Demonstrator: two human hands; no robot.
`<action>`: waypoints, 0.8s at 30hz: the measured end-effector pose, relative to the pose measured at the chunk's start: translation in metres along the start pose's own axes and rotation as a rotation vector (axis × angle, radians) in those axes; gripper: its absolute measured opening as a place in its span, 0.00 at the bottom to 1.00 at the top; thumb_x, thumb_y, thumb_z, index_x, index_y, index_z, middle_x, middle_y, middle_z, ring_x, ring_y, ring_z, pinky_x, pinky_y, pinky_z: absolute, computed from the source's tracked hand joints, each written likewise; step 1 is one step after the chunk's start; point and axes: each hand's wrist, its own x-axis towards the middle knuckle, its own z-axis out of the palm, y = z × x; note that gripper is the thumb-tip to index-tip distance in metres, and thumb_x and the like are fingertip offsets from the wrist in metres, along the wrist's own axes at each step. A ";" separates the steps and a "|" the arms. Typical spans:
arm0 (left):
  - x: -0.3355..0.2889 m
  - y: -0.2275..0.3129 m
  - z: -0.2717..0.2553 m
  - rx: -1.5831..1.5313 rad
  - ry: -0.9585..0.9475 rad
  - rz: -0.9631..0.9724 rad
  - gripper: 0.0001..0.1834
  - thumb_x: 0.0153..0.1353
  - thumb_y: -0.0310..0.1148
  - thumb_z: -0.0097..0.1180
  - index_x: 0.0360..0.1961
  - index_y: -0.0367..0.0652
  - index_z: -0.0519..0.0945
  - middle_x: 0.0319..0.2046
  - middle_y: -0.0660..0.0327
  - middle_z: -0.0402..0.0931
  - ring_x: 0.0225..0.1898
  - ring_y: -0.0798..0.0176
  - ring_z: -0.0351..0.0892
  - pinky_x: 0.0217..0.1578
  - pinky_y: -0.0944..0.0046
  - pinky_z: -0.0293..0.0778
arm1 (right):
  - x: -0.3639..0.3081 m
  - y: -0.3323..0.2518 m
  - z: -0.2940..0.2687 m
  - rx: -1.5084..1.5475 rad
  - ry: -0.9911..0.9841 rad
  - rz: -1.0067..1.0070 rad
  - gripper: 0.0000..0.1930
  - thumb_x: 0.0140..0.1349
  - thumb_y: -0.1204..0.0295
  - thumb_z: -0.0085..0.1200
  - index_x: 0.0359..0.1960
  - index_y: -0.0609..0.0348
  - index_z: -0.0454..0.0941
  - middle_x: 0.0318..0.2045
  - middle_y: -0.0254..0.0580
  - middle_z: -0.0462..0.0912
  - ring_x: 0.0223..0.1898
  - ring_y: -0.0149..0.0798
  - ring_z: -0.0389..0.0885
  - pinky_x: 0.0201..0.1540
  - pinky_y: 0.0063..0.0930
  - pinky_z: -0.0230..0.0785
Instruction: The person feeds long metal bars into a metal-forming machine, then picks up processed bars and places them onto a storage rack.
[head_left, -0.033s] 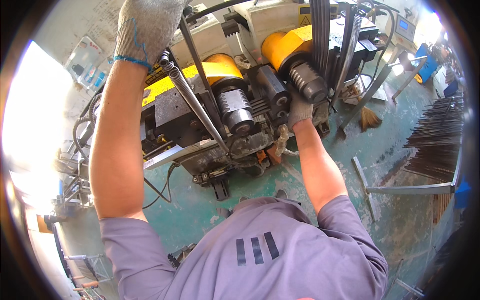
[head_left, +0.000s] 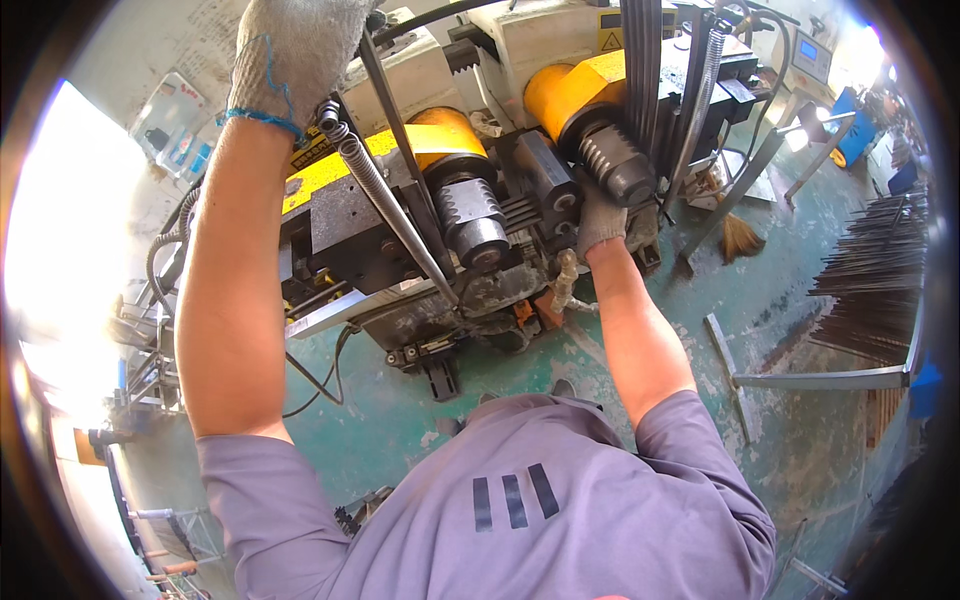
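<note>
My left hand [head_left: 300, 55], in a pale knitted work glove with a blue cuff thread, is raised at the top left beside a slanting dark metal bar [head_left: 395, 115]. Its fingers run out of view past the top edge. My right hand [head_left: 602, 215], gloved too, reaches in under a dark ridged cylinder [head_left: 613, 160] of the machine, next to a black block [head_left: 545, 170]. The machine hides those fingers, so what they touch does not show. A second ridged cylinder [head_left: 472, 215] sits to the left, below a yellow housing [head_left: 440, 135].
A coil spring with a rod [head_left: 390, 205] slants down in front of the machine. Several dark upright bars [head_left: 640, 70] stand at its right. Farther right are a broom head [head_left: 740, 238], a metal stand [head_left: 820, 380] and a stack of thin rods [head_left: 870, 280]. A cable [head_left: 335, 375] hangs low.
My left forearm has shifted very slightly to the left. My right hand and the machine look the same.
</note>
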 end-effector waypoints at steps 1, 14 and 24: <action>-0.001 0.008 0.001 0.029 0.005 -0.039 0.04 0.67 0.28 0.56 0.38 0.40 0.79 0.26 0.63 0.74 0.26 0.67 0.74 0.32 0.63 0.73 | 0.000 0.000 0.000 0.001 0.000 0.006 0.22 0.65 0.70 0.68 0.59 0.61 0.80 0.51 0.39 0.84 0.48 0.33 0.82 0.50 0.31 0.78; 0.043 -0.068 -0.037 0.792 -0.231 0.717 0.09 0.72 0.29 0.59 0.43 0.39 0.90 0.37 0.52 0.90 0.42 0.61 0.90 0.51 0.58 0.87 | 0.017 0.050 -0.036 -0.878 -0.153 -0.514 0.15 0.67 0.73 0.59 0.55 0.55 0.85 0.54 0.46 0.87 0.54 0.43 0.85 0.56 0.34 0.76; 0.036 -0.077 -0.059 0.139 -0.311 0.036 0.16 0.71 0.37 0.63 0.48 0.33 0.89 0.40 0.54 0.90 0.45 0.61 0.91 0.53 0.63 0.83 | 0.009 0.053 -0.031 -0.016 -0.078 0.087 0.12 0.62 0.71 0.65 0.43 0.67 0.89 0.46 0.45 0.91 0.49 0.38 0.87 0.52 0.32 0.75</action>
